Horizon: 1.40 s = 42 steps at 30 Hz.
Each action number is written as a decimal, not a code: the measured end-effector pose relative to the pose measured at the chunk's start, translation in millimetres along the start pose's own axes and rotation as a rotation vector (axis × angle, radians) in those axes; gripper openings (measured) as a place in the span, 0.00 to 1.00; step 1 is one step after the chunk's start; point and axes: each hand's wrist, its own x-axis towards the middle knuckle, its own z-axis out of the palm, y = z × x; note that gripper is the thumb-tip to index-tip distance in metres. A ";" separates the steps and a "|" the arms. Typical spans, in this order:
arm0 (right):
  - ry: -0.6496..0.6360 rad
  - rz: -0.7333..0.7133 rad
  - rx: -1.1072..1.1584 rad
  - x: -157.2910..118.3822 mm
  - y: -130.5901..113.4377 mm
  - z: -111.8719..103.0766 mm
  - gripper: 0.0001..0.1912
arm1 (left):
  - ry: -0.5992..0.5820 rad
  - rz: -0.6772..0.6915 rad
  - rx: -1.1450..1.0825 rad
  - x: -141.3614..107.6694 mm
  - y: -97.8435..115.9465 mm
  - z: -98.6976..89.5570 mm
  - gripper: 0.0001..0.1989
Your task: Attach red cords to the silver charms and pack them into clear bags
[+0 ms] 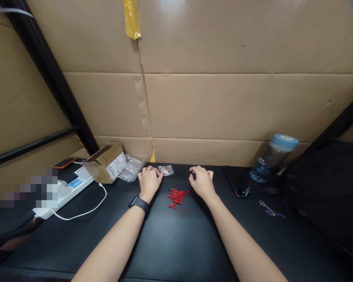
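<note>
A small pile of red knotted cords (177, 197) lies on the black tabletop (185, 239), between my two hands. To the left of the pile, my left hand (150, 181) rests with its fingers apart and holds nothing; a dark watch is on that wrist. Close by its thumb is a small clear plastic packet (166, 170) with something red in it. My right hand (201, 180) is on the other side of the cords, fingers loosely curved and spread, with nothing in it.
An opened cardboard box (106, 162) and crumpled clear plastic (131, 167) sit at the back left, near a white power strip (66, 192) with a white cable. At right are a blue-lidded bottle (273, 156), a dark flat object (238, 182), a small charm (272, 211) and a black bag (329, 196).
</note>
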 end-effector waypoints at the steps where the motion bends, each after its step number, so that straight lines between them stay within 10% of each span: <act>1: -0.006 0.006 -0.001 0.8 5.3 -3.6 0.08 | 0.023 0.000 0.014 0.1 0.4 -2.9 0.14; 7: -0.275 -0.016 0.146 1.4 49.1 -37.0 0.13 | -0.168 0.334 -0.025 -8.1 12.2 -7.3 0.15; 11: -0.558 0.008 0.202 -6.0 71.7 -58.2 0.33 | -0.213 0.344 -0.015 -11.9 11.9 -1.4 0.17; 15: -0.627 0.108 0.172 -8.2 73.4 -64.2 0.25 | -0.204 0.364 -0.134 -11.9 18.0 -6.8 0.16; 25: -0.620 0.106 0.090 -4.5 59.8 -68.8 0.23 | -0.313 0.466 -0.104 -53.6 90.5 -13.9 0.05; 34: -0.422 -0.017 0.265 -2.0 52.9 -74.0 0.22 | -0.260 0.465 -0.156 -54.1 87.7 -8.2 0.06; 42: -0.221 -0.133 0.693 -8.1 4.4 -44.0 0.25 | -0.223 0.162 -0.585 -40.3 68.7 -18.0 0.10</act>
